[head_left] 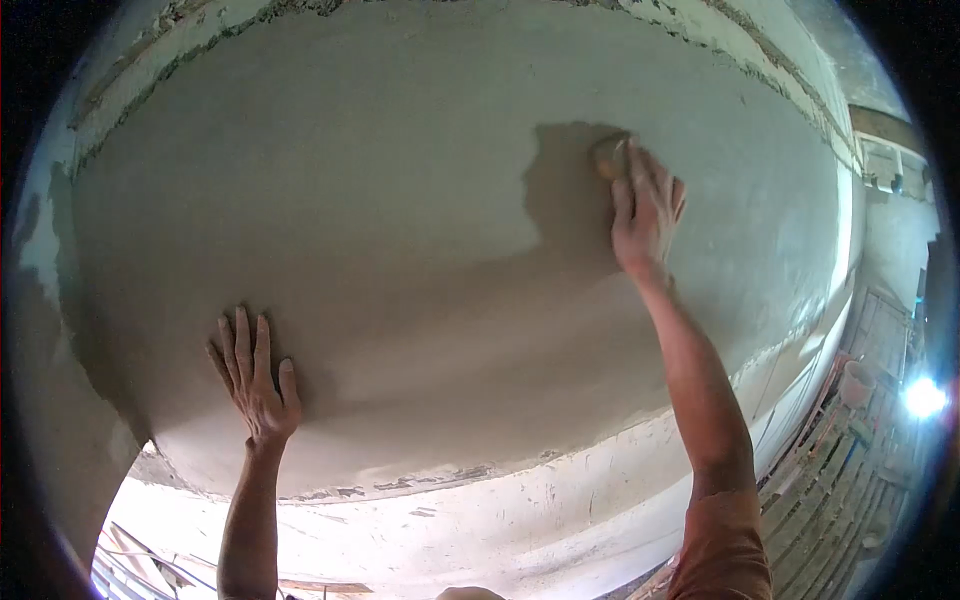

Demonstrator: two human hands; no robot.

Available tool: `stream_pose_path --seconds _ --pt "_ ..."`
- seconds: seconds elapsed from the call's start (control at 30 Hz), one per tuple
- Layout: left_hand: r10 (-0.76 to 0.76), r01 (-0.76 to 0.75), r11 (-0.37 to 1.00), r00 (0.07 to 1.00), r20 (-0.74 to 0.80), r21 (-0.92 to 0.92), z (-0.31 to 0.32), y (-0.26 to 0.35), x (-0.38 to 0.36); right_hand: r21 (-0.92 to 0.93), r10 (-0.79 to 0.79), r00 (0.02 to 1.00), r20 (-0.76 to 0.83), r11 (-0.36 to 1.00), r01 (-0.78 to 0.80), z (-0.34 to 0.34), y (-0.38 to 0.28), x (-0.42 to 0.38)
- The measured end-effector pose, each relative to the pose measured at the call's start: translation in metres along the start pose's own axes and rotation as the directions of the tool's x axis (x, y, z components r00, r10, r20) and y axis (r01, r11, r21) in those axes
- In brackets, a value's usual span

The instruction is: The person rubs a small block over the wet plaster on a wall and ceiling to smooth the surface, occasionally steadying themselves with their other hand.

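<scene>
A broad plastered wall [400,200], grey-brown and smooth, fills most of the view. My right hand [648,205] reaches up to its right part, fingers bent round a small rounded tan sponge [608,158] held against the plaster. The fingers partly cover the sponge, and a dark shadow falls to its left. Lower at the left, my left hand [255,385] lies with its fingers spread, palm toward the plaster and holding nothing. Light dust or plaster coats the right fingers.
Rough, broken plaster edges [770,70] border the panel above. Below runs a whitish wall strip [540,510]. At lower right are a slatted wooden floor [835,490], a bucket [857,384] and a bright lamp [924,398]. Poles or boards [145,560] show at lower left.
</scene>
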State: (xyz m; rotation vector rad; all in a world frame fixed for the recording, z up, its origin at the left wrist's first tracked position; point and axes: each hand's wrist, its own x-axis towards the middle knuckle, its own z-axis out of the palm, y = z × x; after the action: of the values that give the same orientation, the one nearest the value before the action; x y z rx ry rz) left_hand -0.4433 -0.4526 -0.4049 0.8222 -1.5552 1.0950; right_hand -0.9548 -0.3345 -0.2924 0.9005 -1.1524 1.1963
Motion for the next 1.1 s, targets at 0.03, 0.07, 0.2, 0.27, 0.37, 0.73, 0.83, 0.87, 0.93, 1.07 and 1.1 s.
stream_pose_path --seconds 0.03,0.07,0.2,0.27,0.37,0.73,0.83,0.87,0.93,1.07,1.1 --pt "0.007 -0.007 1.000 1.000 -0.006 0.000 0.000 0.000 0.000 0.032 0.067 0.996 -0.054 0.997 -0.065 0.008 0.013 0.020" --pt "0.015 -0.015 1.000 1.000 -0.012 0.000 0.000 0.000 0.001 0.040 0.109 0.986 -0.129 0.994 -0.104 0.020 0.020 0.045" --pt "0.057 -0.058 0.998 0.996 -0.061 -0.014 0.004 0.004 0.005 0.014 0.275 0.934 -0.227 0.960 -0.279 0.041 0.008 0.128" --pt "0.030 -0.031 0.999 0.997 -0.073 -0.009 0.005 0.005 0.004 0.009 0.197 0.965 -0.174 0.980 -0.198 0.039 -0.029 0.129" --pt "0.015 -0.018 0.999 0.997 -0.079 -0.043 0.004 0.008 0.004 0.166 -0.069 0.996 -0.055 0.983 0.078 0.021 -0.063 0.066" --pt "0.039 -0.041 0.999 0.996 -0.078 -0.020 0.004 0.003 0.002 0.024 0.295 0.935 -0.195 0.955 -0.296 0.033 0.015 0.127" --pt "0.059 -0.060 0.998 0.994 -0.087 -0.005 0.005 0.009 0.004 -0.063 0.244 0.954 -0.174 0.964 -0.258 0.031 -0.012 0.116" --pt "0.067 -0.065 0.998 0.994 -0.081 0.025 0.002 0.006 0.004 -0.004 0.139 0.982 -0.130 0.990 -0.140 0.023 -0.018 0.089" --pt "0.053 -0.051 0.998 0.997 -0.061 0.033 0.003 -0.001 0.000 0.073 -0.016 0.998 -0.066 0.997 0.021 0.008 -0.017 0.040" --pt "0.015 -0.015 1.000 0.999 -0.028 0.009 0.003 -0.003 -0.002 0.049 -0.039 0.994 -0.106 0.998 0.045 0.007 0.030 0.024" --pt "0.015 -0.015 1.000 0.999 -0.029 0.013 0.002 -0.003 -0.001 0.053 -0.039 0.994 -0.107 0.998 0.044 0.016 0.031 0.045"
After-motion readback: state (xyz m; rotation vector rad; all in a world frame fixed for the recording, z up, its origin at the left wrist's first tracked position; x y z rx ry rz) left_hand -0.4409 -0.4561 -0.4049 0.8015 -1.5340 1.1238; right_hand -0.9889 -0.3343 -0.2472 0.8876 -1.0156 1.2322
